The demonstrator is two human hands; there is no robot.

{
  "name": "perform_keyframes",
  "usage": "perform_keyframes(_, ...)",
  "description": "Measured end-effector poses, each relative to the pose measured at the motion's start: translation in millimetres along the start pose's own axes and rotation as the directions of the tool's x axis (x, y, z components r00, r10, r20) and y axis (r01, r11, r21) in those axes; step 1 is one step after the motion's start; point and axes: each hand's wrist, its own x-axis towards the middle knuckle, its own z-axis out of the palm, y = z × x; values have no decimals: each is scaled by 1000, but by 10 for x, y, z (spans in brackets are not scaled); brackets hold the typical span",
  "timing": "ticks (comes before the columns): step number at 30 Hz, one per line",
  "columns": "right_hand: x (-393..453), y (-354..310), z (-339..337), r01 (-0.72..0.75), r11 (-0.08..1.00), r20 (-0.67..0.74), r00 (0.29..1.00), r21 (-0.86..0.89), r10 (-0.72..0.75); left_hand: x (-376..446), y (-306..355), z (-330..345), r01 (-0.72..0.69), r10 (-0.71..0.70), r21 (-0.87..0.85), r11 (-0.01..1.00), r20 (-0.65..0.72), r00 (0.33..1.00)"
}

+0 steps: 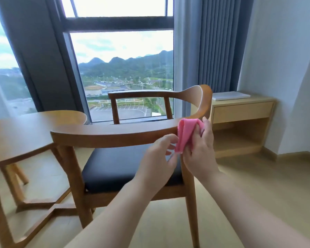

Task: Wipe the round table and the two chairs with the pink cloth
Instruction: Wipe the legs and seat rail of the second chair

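Your right hand [199, 145] covered much of the pink cloth [185, 135], and your left hand's [159, 154] fingertips were blurred. The left edge cut off the round table [25, 133]. You couldn't read the white sheet [230, 95] on the bedside cabinet [240, 111].

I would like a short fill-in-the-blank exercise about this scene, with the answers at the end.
1. The cloth is ____ in colour.
2. The right hand holds the cloth against the chair's curved ____.
3. The seat of the chair is ____.
4. The round table stands to the ____ of the chair.

Answers: pink; backrest; black; left
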Motion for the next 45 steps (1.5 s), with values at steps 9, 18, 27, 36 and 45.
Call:
perform_keyframes(9, -152, -136, 388, 208, 960, -88, 970, -186, -227, -496, -313, -347, 101, -131, 254, 962, 102, 986)
perform_keyframes(18, -79, -586, 616, 435, 768, -49, 856, -470, -515, -1098, -614, -1081, 225, -209, 290, 930, -83, 974)
perform_keyframes(27, -16, -1272, 953, 505, 574, 56, 780, -645, -623, -1699, -998, -1595, 303, -255, 150, 941, -272, 928)
perform_keyframes(36, 6, -2003, 1385, 596, 490, 188, 736, -635, -651, -1959, -1354, -1932, 313, -273, 102, 944, -287, 918)
perform_keyframes(45, 105, -2513, 1798, 702, 391, 384, 676, -596, -629, -2124, -1576, -2212, 364, -307, 121, 924, -335, 891)
